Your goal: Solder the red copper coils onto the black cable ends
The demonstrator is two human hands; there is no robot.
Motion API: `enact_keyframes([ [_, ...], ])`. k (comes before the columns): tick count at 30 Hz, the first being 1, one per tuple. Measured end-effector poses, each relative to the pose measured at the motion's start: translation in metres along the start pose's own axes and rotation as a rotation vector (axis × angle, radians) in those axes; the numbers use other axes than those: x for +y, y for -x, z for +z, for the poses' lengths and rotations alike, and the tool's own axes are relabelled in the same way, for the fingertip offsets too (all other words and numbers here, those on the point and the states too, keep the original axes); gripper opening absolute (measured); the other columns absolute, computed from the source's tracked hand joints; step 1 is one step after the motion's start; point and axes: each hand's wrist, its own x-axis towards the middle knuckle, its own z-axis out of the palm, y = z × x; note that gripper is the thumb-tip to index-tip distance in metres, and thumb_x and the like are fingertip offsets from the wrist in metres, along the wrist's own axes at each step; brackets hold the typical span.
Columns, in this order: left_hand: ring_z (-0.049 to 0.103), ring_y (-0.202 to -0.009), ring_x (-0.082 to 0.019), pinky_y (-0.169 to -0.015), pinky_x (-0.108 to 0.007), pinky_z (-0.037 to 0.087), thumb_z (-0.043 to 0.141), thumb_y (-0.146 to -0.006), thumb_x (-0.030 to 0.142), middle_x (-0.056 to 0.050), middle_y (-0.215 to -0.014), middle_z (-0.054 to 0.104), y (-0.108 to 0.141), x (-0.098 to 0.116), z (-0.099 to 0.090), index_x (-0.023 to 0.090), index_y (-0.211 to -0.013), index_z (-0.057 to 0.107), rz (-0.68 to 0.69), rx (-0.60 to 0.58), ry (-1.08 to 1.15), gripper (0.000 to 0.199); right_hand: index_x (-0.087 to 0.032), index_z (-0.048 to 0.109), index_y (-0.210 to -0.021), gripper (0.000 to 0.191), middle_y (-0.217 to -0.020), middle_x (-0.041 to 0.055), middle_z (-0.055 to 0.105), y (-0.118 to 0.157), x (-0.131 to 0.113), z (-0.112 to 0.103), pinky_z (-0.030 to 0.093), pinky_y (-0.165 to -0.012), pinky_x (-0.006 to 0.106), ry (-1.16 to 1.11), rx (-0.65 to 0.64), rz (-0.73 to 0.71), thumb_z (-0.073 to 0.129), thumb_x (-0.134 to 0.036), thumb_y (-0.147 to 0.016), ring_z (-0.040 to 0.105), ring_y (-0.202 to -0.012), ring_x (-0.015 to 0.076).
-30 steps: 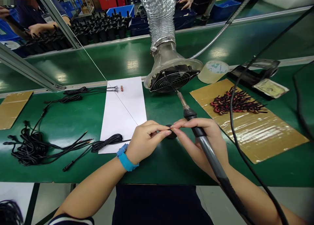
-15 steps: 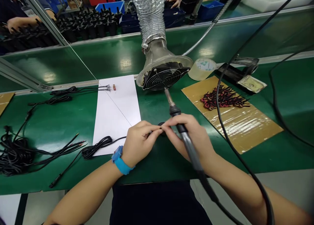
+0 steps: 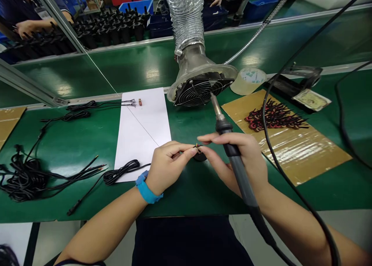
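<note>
My left hand (image 3: 171,165), with a blue watch (image 3: 148,188) at the wrist, pinches the end of a black cable (image 3: 124,169) whose coil lies on the white sheet (image 3: 145,130). Small coloured wire ends (image 3: 198,146) show at its fingertips, over a round black piece (image 3: 200,156) on the table. My right hand (image 3: 247,161) holds a soldering iron (image 3: 240,173) against the palm, tip pointing up and away. Its thumb and forefinger are apart beside the wire ends; whether the thumb touches them is unclear.
A fume hood (image 3: 200,84) hangs ahead. To the right are a tape roll (image 3: 248,81), a brown sheet (image 3: 305,157) with short red-black wires (image 3: 276,117), and an iron stand (image 3: 302,78). Black cables (image 3: 26,175) lie left. Another person's hand (image 3: 27,28) is beyond.
My right thumb and forefinger have spread apart and drawn back from the left fingertips, uncovering the wire ends and round piece. The iron has moved right with the hand. The view has shifted slightly.
</note>
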Motion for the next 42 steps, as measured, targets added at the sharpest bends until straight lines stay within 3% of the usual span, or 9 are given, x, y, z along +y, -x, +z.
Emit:
enact_keyframes([
  [4, 0.05, -0.061, -0.011, -0.058, -0.025, 0.044, 0.062, -0.079, 0.025, -0.004, -0.075, 0.059, 0.0, 0.002, 0.0, 0.016, -0.088, 0.071, -0.015, -0.031, -0.054, 0.015, -0.025, 0.048, -0.092, 0.022, -0.078, -0.0038, 0.064, -0.008, 0.002, -0.005, 0.052, -0.061, 0.023, 0.021, -0.158, 0.028, 0.064, -0.019, -0.077, 0.065, -0.072, 0.0125],
  [8, 0.053, -0.076, -0.013, -0.069, -0.027, 0.048, 0.052, -0.084, 0.019, -0.007, -0.09, 0.055, -0.002, 0.003, -0.005, 0.016, -0.11, 0.065, 0.011, -0.075, -0.043, 0.029, -0.024, 0.046, -0.092, 0.027, -0.074, -0.0041, 0.065, -0.006, 0.007, -0.006, 0.052, -0.055, 0.022, -0.045, -0.118, 0.112, 0.066, -0.018, -0.074, 0.064, -0.063, 0.0118],
  [11, 0.054, -0.083, -0.014, -0.076, -0.028, 0.048, 0.045, -0.087, 0.015, -0.006, -0.086, 0.054, -0.003, 0.001, -0.007, 0.018, -0.115, 0.063, 0.111, -0.093, -0.067, 0.033, -0.024, 0.046, -0.089, 0.027, -0.074, -0.0037, 0.065, -0.001, 0.008, -0.004, 0.052, -0.051, 0.021, -0.139, -0.077, 0.176, 0.067, -0.017, -0.073, 0.063, -0.06, 0.0119],
  [15, 0.056, -0.073, -0.013, -0.069, -0.026, 0.049, 0.058, -0.084, 0.021, -0.003, -0.075, 0.058, -0.002, -0.003, -0.005, 0.022, -0.101, 0.07, 0.106, -0.028, -0.043, 0.021, -0.025, 0.046, -0.088, 0.027, -0.076, -0.0027, 0.065, 0.002, 0.006, 0.001, 0.056, -0.056, 0.024, -0.279, -0.025, 0.232, 0.068, -0.018, -0.073, 0.066, -0.065, 0.0139],
  [19, 0.061, -0.08, -0.015, -0.074, -0.027, 0.051, 0.064, -0.08, 0.025, -0.004, -0.084, 0.068, -0.002, -0.004, -0.003, 0.022, -0.087, 0.073, 0.032, 0.006, 0.012, 0.011, -0.024, 0.046, -0.087, 0.028, -0.076, -0.0028, 0.065, 0.003, 0.004, 0.004, 0.058, -0.057, 0.025, -0.343, 0.0, 0.255, 0.069, -0.019, -0.073, 0.067, -0.066, 0.0145],
  [31, 0.067, -0.075, -0.017, -0.072, -0.029, 0.056, 0.076, -0.066, 0.028, -0.004, -0.078, 0.072, -0.009, -0.003, 0.0, 0.015, -0.078, 0.071, -0.21, -0.004, 0.293, 0.018, -0.025, 0.045, -0.087, 0.029, -0.077, -0.002, 0.064, 0.006, 0.007, 0.009, 0.059, -0.057, 0.026, -0.368, 0.048, 0.291, 0.069, -0.017, -0.073, 0.067, -0.067, 0.0156],
  [36, 0.067, -0.081, -0.017, -0.078, -0.029, 0.055, 0.072, -0.071, 0.028, -0.004, -0.083, 0.072, -0.01, -0.002, 0.0, 0.019, -0.081, 0.074, -0.174, -0.052, 0.207, 0.014, -0.026, 0.04, -0.087, 0.032, -0.074, -0.004, 0.064, 0.002, 0.006, 0.013, 0.056, -0.054, 0.024, -0.427, 0.058, 0.297, 0.067, -0.014, -0.074, 0.066, -0.065, 0.0136],
  [39, 0.064, -0.07, -0.014, -0.07, -0.026, 0.054, 0.069, -0.074, 0.028, -0.003, -0.078, 0.071, -0.01, -0.001, 0.001, 0.019, -0.082, 0.074, -0.156, -0.057, 0.136, 0.013, -0.026, 0.039, -0.088, 0.033, -0.075, -0.0042, 0.064, 0.002, 0.008, 0.015, 0.057, -0.058, 0.026, -0.445, 0.066, 0.306, 0.066, -0.014, -0.074, 0.066, -0.067, 0.0137],
  [42, 0.058, -0.055, -0.01, -0.056, -0.022, 0.049, 0.068, -0.074, 0.03, -0.002, -0.071, 0.069, -0.012, 0.0, 0.003, 0.017, -0.078, 0.074, -0.228, -0.071, 0.151, 0.014, -0.026, 0.041, -0.088, 0.031, -0.075, -0.0037, 0.064, 0.005, 0.013, 0.014, 0.057, -0.066, 0.03, -0.398, 0.061, 0.296, 0.068, -0.017, -0.074, 0.066, -0.07, 0.0151],
])
